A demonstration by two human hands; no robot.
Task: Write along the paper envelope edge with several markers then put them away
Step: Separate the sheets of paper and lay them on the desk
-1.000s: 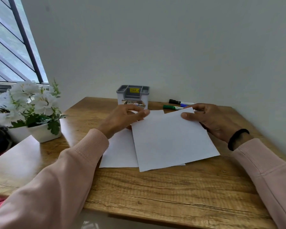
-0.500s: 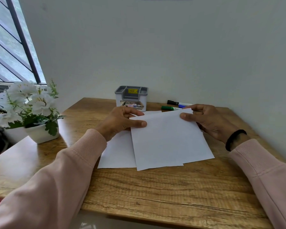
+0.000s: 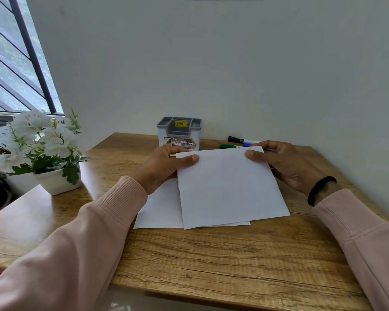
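We pinch the envelope (image 3: 229, 187) at its far corners, left hand (image 3: 164, 167) and right hand (image 3: 283, 164), fingers holding it | to square it on the surface (image 3: 211, 261) | markers (image 3: 238, 142) wait beside organizer (image 3: 179, 133)

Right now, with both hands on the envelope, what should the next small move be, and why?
Probably lay the envelope flat and free the right hand for the green marker just behind it. Both hands pinch its far corners, and no marker is held yet.
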